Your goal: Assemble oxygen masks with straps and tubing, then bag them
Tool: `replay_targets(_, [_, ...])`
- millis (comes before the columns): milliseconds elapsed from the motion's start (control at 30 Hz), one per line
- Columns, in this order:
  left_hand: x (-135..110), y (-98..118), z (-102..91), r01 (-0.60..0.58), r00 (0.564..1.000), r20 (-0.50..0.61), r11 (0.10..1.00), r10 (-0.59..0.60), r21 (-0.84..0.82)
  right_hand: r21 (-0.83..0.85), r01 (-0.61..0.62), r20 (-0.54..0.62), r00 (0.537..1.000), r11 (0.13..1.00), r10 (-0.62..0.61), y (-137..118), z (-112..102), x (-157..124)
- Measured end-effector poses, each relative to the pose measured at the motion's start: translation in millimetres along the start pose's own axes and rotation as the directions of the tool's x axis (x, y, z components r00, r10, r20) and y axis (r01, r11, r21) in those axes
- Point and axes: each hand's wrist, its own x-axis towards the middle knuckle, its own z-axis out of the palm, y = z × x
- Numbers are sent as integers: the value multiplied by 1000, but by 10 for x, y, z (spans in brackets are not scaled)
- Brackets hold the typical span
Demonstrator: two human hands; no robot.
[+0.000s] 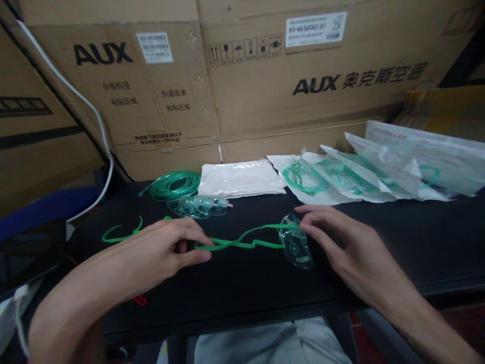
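A clear green-tinted oxygen mask (297, 247) lies on the black table in front of me. Its green elastic strap (238, 243) stretches leftward from it in two strands. My left hand (182, 241) pinches the strap's far loop between thumb and fingers. At the mask's upper edge, the thumb and a finger of my right hand (341, 232) close on one strand of the strap, partly hiding the mask's side. Behind my left hand are several stacked clear masks (200, 206) and a coil of green tubing (176, 185). More green strap (121, 237) lies left of my wrist.
White flat packets (242, 178) lie at the back middle. Several clear-fronted pouches (348, 174) with green tubing lean in a row at back right. Large cardboard boxes (250, 111) wall off the rear. A white cable (100, 121) hangs at left. A small red item (140, 300) sits near the front edge.
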Motion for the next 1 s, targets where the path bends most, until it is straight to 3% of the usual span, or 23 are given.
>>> replay_targets(133, [58,86,58,-51,996,-65,991,59,123,0,47,30,998,999,-47,-40,60,-40])
replay_targets(233, [145,397,211,-245,953,-156,964,259,101,-10,92,40,995,996,-92,-81,107,-63])
replay_targets(300, [201,624,354,-374,913,-160,926,376,41,-11,106,56,993,994,-105,-113,127,-73])
replay_targets(367, [246,789,493,-413,901,-133,910,412,24,9,103,77,992,995,-103,-143,139,-79])
replay_targets(533, [284,875,649,-363,922,-122,930,368,61,51,111,93,989,993,-115,-180,159,-89])
replay_targets(733, [263,861,613,-311,944,-121,950,308,-11,74,116,102,987,990,-123,-221,155,-100])
replay_targets(1000, [273,860,589,-330,929,-187,944,319,-29,79,123,125,983,989,-132,-278,123,-93])
